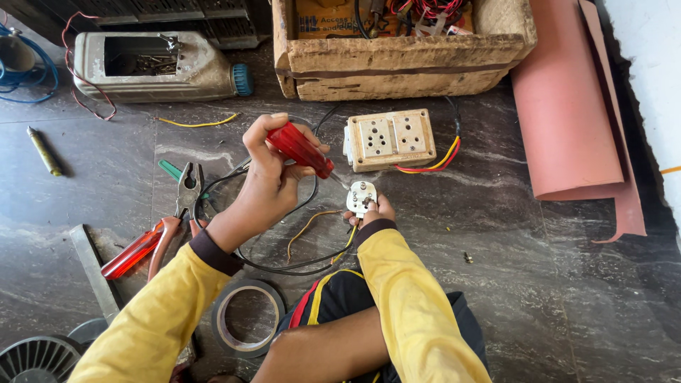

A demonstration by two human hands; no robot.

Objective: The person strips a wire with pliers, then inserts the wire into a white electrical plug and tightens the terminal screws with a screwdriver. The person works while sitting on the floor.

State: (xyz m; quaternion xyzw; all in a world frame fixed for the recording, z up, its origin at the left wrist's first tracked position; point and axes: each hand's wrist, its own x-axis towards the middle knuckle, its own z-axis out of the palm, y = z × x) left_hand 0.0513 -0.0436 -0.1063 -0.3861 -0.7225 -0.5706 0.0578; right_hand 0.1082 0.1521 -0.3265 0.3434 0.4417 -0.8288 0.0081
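My left hand (266,174) grips a red-handled screwdriver (301,149), whose shaft points down and right toward a white three-pin plug (360,195). My right hand (374,211) pinches that plug from below and holds it just above the dark stone floor. A black cable (284,264) and a thin yellow wire (305,227) run from the plug and loop under my left wrist. Just beyond the plug lies a cream socket board (390,138) with two sockets and red and yellow wires (440,163) coming out of its right side.
Pliers (186,190) and a second red screwdriver (131,257) lie at the left. A tape roll (248,315) sits by my knee. A wooden box (404,60) of wires, a cut-open metal can (156,64) and a rolled pink sheet (567,106) stand behind.
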